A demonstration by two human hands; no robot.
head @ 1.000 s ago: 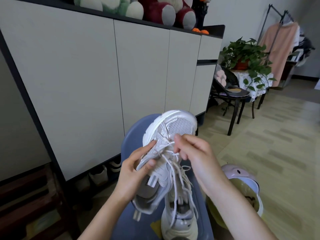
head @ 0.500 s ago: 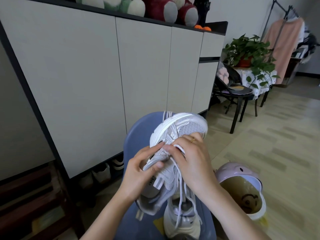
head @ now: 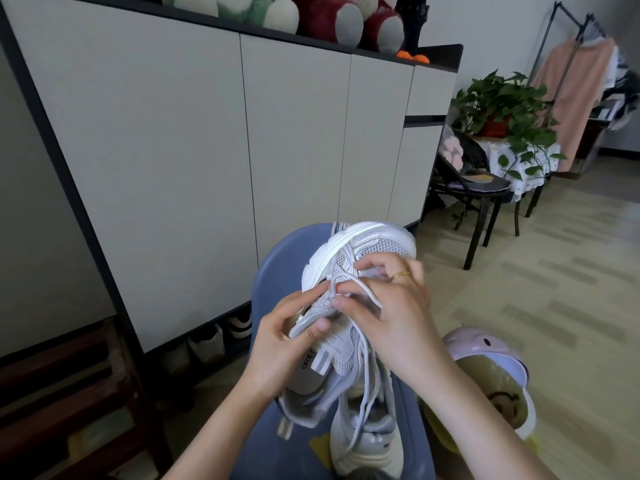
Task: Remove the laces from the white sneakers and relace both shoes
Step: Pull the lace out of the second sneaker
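Note:
A white mesh sneaker is held up in front of me, toe pointing away, over a blue stool. My left hand grips the sneaker's side near the tongue. My right hand, wearing a gold ring, pinches the white lace at the eyelets with thumb and forefinger. The lace's loose ends hang down between my wrists. The second white sneaker stands on the stool below, partly hidden by the first.
A tall grey cabinet with plush toys on top fills the left. A pink bin with a yellow liner stands beside the stool on the right. Farther right are a black chair, a potted plant and a clothes rack.
My right hand has moved down onto the eyelets and now pinches the lace closer to the left thumb. The view has shifted a little to the left.

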